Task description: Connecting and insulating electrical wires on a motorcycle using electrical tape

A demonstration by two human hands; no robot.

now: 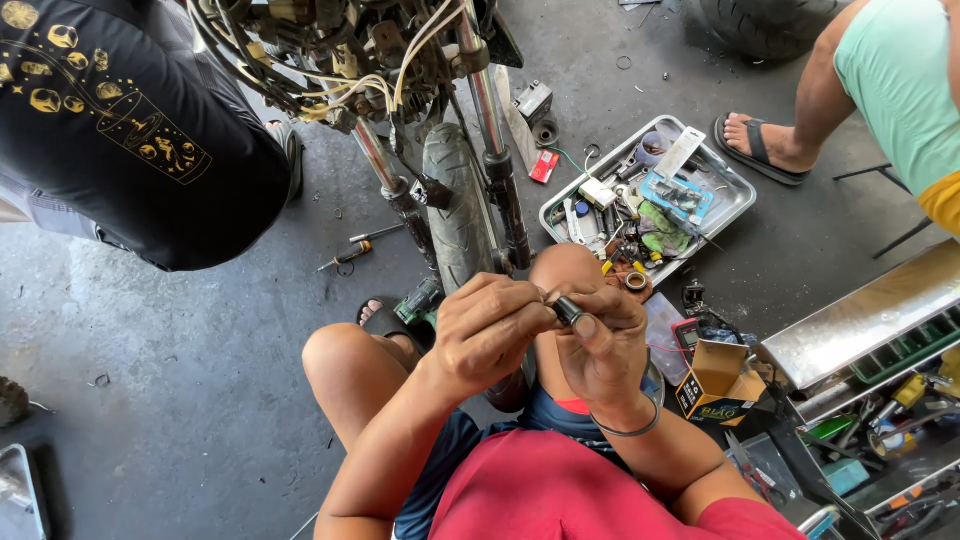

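Motorcycle front wheel (455, 200), metal parts tray (735, 195), open cardboard box (722, 380), screwdriver (352, 255)

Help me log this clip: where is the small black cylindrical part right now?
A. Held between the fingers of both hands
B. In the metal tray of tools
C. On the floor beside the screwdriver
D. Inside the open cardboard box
A: the black part sits pinched between the fingers of the left hand and the right hand, above the knees and apart from the tray, the box and the floor.
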